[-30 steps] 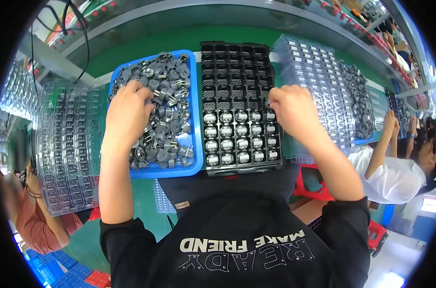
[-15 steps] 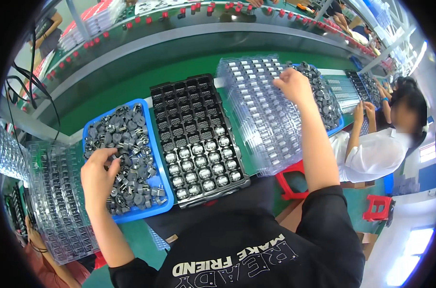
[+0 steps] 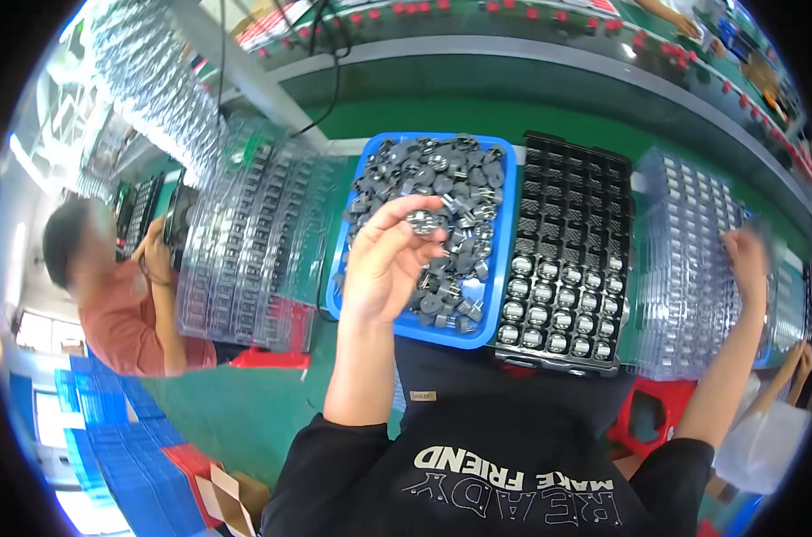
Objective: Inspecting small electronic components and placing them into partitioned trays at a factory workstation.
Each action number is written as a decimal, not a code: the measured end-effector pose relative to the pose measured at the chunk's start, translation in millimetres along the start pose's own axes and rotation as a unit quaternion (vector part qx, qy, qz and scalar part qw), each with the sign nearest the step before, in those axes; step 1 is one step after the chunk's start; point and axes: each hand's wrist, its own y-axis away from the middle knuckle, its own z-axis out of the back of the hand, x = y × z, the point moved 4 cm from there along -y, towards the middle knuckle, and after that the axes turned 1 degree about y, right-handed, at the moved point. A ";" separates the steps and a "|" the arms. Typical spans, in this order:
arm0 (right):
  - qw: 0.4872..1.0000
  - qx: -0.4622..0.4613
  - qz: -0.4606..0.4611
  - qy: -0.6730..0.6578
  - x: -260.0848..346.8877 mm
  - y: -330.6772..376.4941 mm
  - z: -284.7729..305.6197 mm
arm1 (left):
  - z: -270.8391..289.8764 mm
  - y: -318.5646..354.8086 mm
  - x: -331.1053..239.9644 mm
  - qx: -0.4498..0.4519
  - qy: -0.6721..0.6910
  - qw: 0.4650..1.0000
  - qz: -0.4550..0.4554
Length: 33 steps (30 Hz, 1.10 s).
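My left hand (image 3: 379,268) is raised over a blue tray (image 3: 450,341), thumb and fingers closed on a small round motor part (image 3: 425,222) with a metallic face. Grey round parts with metal pins (image 3: 431,304) lie heaped in that tray. Beside it stands a black compartment tray (image 3: 571,192); shiny silver pieces (image 3: 538,317) fill its nearer rows, and the farther pockets hold none. My right hand (image 3: 748,259) is at the right edge of stacked clear plastic trays (image 3: 679,349) bearing small silver cylinders (image 3: 699,204). Its fingers are curled together; what they hold, if anything, is hidden.
Stacked clear trays (image 3: 245,268) stand to the left, near a person in a reddish shirt (image 3: 124,322). A metal post (image 3: 258,80) and hanging black cables (image 3: 337,89) rise behind. A red stool (image 3: 647,416) is below the bench edge. Another person's hands (image 3: 798,362) show far right.
The view has swung left, so the bench appears shifted right. My left hand has lifted a round part from the heap. My right hand has moved nearer along the clear trays' right edge.
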 end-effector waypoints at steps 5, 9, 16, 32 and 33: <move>0.998 0.005 0.058 -0.034 -18.6 -1.2 0.1 | -19.9 11.8 5.7 0.045 0.077 0.996 0.013; 1.000 0.019 0.022 0.005 12.7 -4.2 -1.3 | -20.5 21.2 11.2 0.037 0.055 0.998 0.004; 0.932 -0.128 0.176 -0.289 171.5 101.8 -20.3 | -52.8 33.5 41.7 0.080 0.014 0.997 -0.001; 0.866 0.003 0.377 -0.328 308.3 200.9 -134.1 | -70.0 47.0 46.2 0.107 -0.002 0.993 -0.040; 0.866 0.004 0.377 -0.328 309.5 200.8 -135.0 | -69.0 47.1 45.7 0.106 -0.002 0.994 -0.040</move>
